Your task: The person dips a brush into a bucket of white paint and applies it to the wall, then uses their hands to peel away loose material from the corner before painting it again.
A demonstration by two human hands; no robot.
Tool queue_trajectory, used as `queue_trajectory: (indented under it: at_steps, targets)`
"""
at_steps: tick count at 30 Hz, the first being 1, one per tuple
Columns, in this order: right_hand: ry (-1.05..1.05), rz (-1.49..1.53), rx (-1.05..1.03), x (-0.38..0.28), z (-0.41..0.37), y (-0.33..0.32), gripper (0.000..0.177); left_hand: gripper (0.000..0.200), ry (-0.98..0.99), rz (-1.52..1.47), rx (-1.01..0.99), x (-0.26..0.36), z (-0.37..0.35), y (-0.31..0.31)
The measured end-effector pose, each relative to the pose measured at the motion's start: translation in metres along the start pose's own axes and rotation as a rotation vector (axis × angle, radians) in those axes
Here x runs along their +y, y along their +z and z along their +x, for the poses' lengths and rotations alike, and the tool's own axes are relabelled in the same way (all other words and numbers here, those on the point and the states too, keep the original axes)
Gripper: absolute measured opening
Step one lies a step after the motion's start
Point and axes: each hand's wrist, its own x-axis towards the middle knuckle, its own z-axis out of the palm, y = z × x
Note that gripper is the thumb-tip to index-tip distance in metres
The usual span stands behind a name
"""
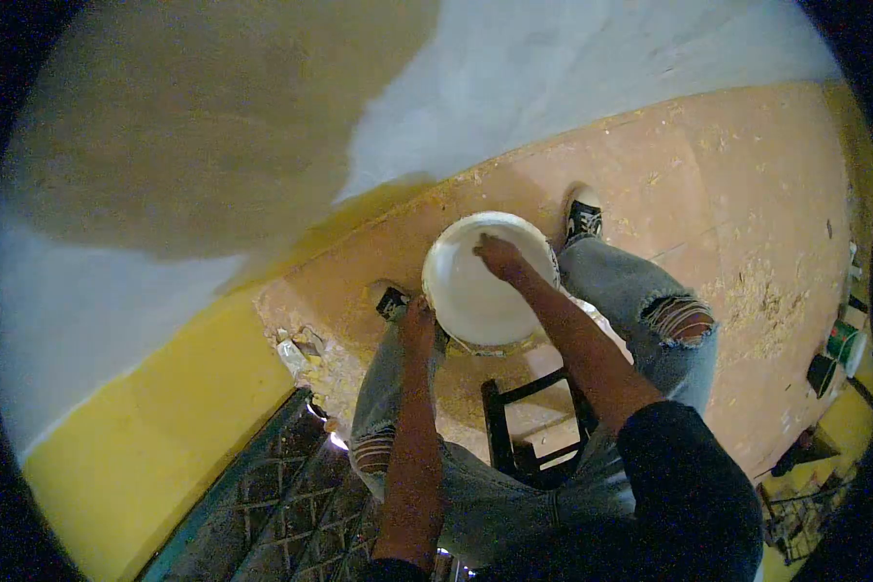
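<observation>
Between the legs stands a round bucket point(435, 320) with a pale rim, holding a smooth white liquid or paste point(485, 306). My left hand point(417, 318) is closed at the bucket's left edge and seems to grip its rim. Over the white contents, inside the rim, is my right hand point(500, 257), with its fingers drawn together and pointing left. Whatever it may hold is too small or hidden to make out.
A dark stool frame point(495, 427) is just below the bucket. The wall point(475, 107) ahead is partly white and brown, with a yellow lower band point(179, 388). Debris point(306, 354) and flakes litter the floor point(650, 194). A dark metal grille point(272, 485) lies lower left.
</observation>
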Motion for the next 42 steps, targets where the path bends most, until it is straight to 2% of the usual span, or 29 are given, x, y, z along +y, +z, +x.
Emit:
queue_trajectory:
  at_steps: [2,4,5,7,8,9,10,12,13,15,17,18,19,20,21,22,24,25,26,28,29,31,32,33,34,35,37,39,42]
  targets:
    - [0.082,-0.026,-0.025,-0.005,-0.002,-0.043,0.025,0.040,0.008,0.023,0.013,0.003,-0.001,0.000]
    - [0.409,-0.166,-0.358,-0.009,-0.021,-0.052,0.023,0.039,-0.025,-0.040,0.042,-0.004,0.003,0.007]
    - [0.246,-0.132,-0.196,-0.005,-0.041,-0.038,0.021,0.039,-0.023,-0.043,0.043,-0.019,0.011,0.014]
    - [0.127,-0.060,-0.228,-0.018,-0.058,-0.033,0.017,0.040,0.086,-0.547,-0.060,-0.089,0.043,0.050]
    - [0.012,-0.023,-0.232,-0.021,-0.067,-0.018,0.015,0.040,0.087,-0.549,-0.061,-0.075,0.039,0.045]
    - [-0.076,-0.112,-0.365,-0.017,-0.078,0.020,0.013,0.040,0.029,-0.402,-0.058,-0.045,0.028,0.029]
    - [-0.074,-0.058,-0.485,-0.040,-0.068,0.003,0.012,0.041,-0.030,-0.253,-0.053,-0.022,0.019,0.015]
    - [-0.122,-0.021,-0.580,-0.059,-0.057,0.012,0.012,0.042,0.003,-0.152,-0.026,-0.005,0.008,0.000]
    - [-0.123,-0.019,-0.579,-0.062,-0.047,0.014,0.012,0.042,0.032,-0.057,-0.002,-0.004,0.006,0.000]
    - [-0.118,0.233,-0.550,-0.062,-0.029,0.017,0.015,0.042,0.079,-0.089,0.065,-0.006,0.005,0.006]
    - [-0.015,0.207,-0.560,-0.058,-0.007,0.013,0.019,0.042,0.124,-0.120,0.128,-0.040,0.017,0.027]
    - [0.082,0.172,-0.563,-0.052,0.001,0.013,0.023,0.042,0.094,-0.367,0.052,-0.087,0.040,0.051]
    - [0.082,0.172,-0.566,-0.041,0.002,0.011,0.023,0.041,0.065,-0.616,-0.022,-0.079,0.043,0.048]
    - [-0.063,0.086,-0.293,-0.028,0.000,0.006,0.024,0.041,0.063,-0.410,-0.012,-0.074,0.036,0.044]
    - [-0.206,0.000,-0.019,-0.018,-0.004,0.001,0.026,0.040,0.061,-0.194,-0.003,-0.036,0.020,0.022]
    - [-0.208,-0.002,-0.022,-0.013,-0.007,-0.007,0.026,0.040,0.058,0.013,0.006,0.004,0.003,0.000]
    - [0.130,-0.155,-0.165,-0.005,-0.015,-0.023,0.025,0.041,0.045,-0.015,-0.008,0.019,-0.006,-0.011]
    - [0.328,-0.069,-0.223,-0.002,-0.019,-0.024,0.028,0.041,0.033,-0.038,-0.021,0.023,-0.007,-0.014]
    - [0.328,-0.074,-0.225,0.000,-0.028,-0.025,0.028,0.041,0.034,-0.043,-0.023,0.004,0.002,-0.002]
    - [0.240,-0.106,-0.374,-0.020,-0.043,-0.046,0.027,0.043,0.107,-0.318,0.048,-0.069,0.031,0.045]
    - [0.239,-0.107,-0.378,-0.021,-0.055,-0.032,0.027,0.043,0.104,-0.321,0.049,-0.055,0.025,0.036]
    - [-0.009,-0.048,-0.190,-0.021,-0.078,0.005,0.022,0.043,0.135,-0.013,0.021,0.005,0.002,-0.005]
    - [-0.011,-0.046,-0.190,-0.032,-0.077,0.003,0.022,0.043,0.133,-0.013,0.023,0.019,-0.005,-0.011]
    - [0.030,-0.014,-0.331,-0.051,-0.067,-0.005,0.020,0.044,0.094,-0.104,0.045,0.030,-0.011,-0.014]
    - [0.071,0.021,-0.471,-0.063,-0.062,-0.006,0.018,0.045,0.054,-0.193,0.066,0.029,-0.012,-0.013]
    - [-0.036,0.042,-0.412,-0.070,-0.058,-0.008,0.017,0.045,0.053,-0.187,0.070,0.019,-0.008,-0.006]
    - [-0.013,0.160,-0.418,-0.066,-0.048,0.007,0.016,0.048,0.082,-0.215,0.036,-0.030,0.008,0.021]
    - [0.013,0.281,-0.428,-0.059,-0.036,0.014,0.015,0.048,0.093,-0.134,0.021,-0.008,-0.002,0.006]
    - [-0.047,0.268,-0.284,-0.047,-0.027,-0.002,0.012,0.047,0.078,0.017,-0.001,0.002,-0.002,0.004]
